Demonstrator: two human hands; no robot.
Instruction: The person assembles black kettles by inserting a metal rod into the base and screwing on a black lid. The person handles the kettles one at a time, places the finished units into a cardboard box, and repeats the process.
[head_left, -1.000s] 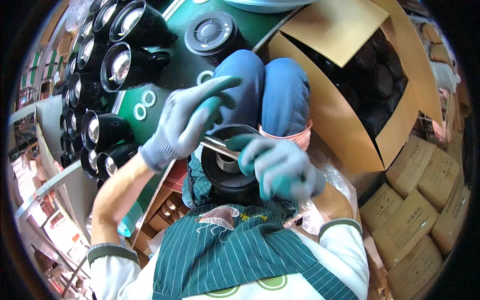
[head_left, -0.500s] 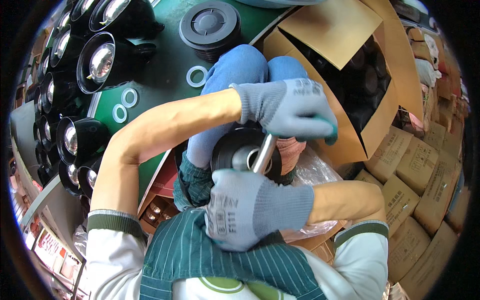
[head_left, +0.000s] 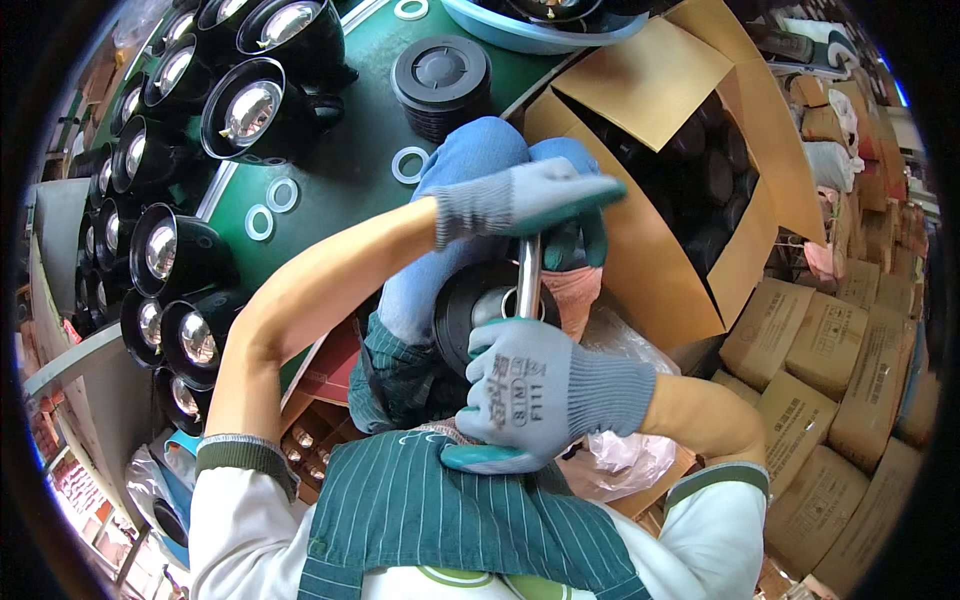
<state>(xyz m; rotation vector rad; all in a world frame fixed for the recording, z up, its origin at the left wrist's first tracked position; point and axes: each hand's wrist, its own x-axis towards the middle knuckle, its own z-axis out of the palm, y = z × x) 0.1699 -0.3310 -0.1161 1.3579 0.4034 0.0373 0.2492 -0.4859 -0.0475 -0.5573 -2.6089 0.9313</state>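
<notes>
Between my knees sits a round black part [head_left: 455, 318] with a shiny metal ring at its centre. A silvery metal rod [head_left: 529, 272] stands over it, almost straight up in the picture. My right hand [head_left: 525, 395], in a grey-blue glove with teal coating, closes round the rod's near end, its thumb stuck out; the fingertips are hidden. At the far end, my gloved left hand [head_left: 545, 200] lies across the rod with its palm side against it. Motion blurs its fingers, which point right and partly hang down, so their hold is unclear. A pink cloth [head_left: 575, 296] lies beside the part.
Rows of black housings with mirrored domes [head_left: 250, 112] line the left. On the green table [head_left: 345, 215] are white rings [head_left: 282, 194] and stacked black discs [head_left: 440, 85]. An opened carton [head_left: 745, 290] of dark parts, a blue basin [head_left: 540, 40] and stacked boxes [head_left: 800, 425] surround me.
My left hand has gone from a closed shape to a straighter one and moved left. The rod has swung from slanting to nearly upright. The view has shifted a little.
</notes>
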